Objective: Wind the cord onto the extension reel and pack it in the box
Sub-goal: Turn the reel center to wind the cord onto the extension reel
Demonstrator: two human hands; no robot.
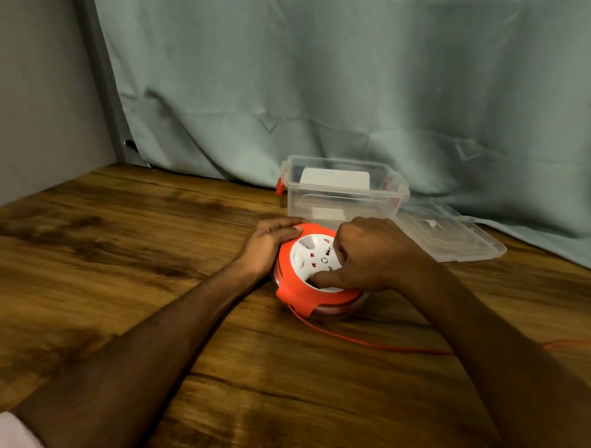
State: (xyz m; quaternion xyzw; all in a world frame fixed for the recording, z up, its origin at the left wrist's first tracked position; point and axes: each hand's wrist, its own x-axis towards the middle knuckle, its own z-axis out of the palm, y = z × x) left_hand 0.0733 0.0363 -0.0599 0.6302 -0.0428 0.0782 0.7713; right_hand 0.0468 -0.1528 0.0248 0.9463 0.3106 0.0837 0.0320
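Note:
A round orange extension reel (pixel 298 292) with a white socket face (pixel 311 256) lies flat on the wooden table. My left hand (pixel 270 243) grips its left rim. My right hand (pixel 366 256) rests on the white face, fingers curled into it and thumb pressed in its front groove. An orange cord (pixel 367 342) leaves the reel's front and runs right under my right forearm toward the table's right edge. The clear plastic box (pixel 342 195) with red latches stands open just behind the reel.
The box's clear lid (pixel 454 236) lies flat on the table to the right of the box. A teal curtain (pixel 325 90) hangs along the back, and a grey wall (pixel 34 97) closes the left side. White items show inside the box.

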